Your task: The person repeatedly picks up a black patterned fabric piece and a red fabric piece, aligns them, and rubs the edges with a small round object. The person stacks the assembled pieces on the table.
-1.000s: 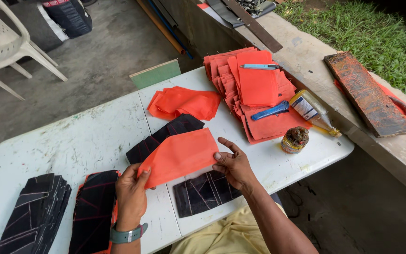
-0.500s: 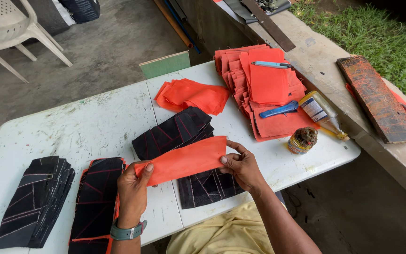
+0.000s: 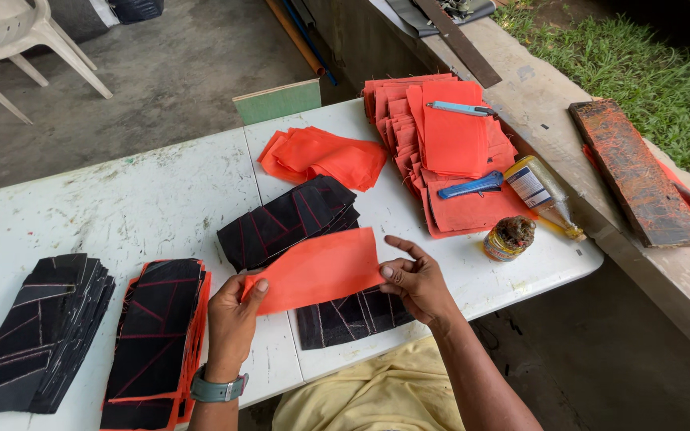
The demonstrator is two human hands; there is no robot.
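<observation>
Right now an orange fabric piece (image 3: 317, 270) is held taut just above the near edge of the white worktop (image 3: 145, 207), at about 6 o'clock in the view, over a black panel with red stitch lines (image 3: 353, 315) lying flat beneath it. By my reading the work is partway through: at 8 o'clock a stack of black panels backed with orange (image 3: 157, 335) looks already paired, while the big pile of orange pieces (image 3: 449, 148) at 1 o'clock and a looser orange heap (image 3: 325, 156) at 12 o'clock are not yet used. The left hand (image 3: 231, 319) pinches the piece's left end, thumb on top and fingers curled under. The right hand (image 3: 417, 279) grips the right end between thumb and lower fingers, with the forefinger stretched out loose. More black panels (image 3: 293, 219) sit just beyond the piece, and another black stack (image 3: 41, 331) lies at 9 o'clock. Farther right, at 3 o'clock, stand a glue bottle (image 3: 538, 187), a small tin (image 3: 509, 238) and a blue cutter (image 3: 473, 186).
</observation>
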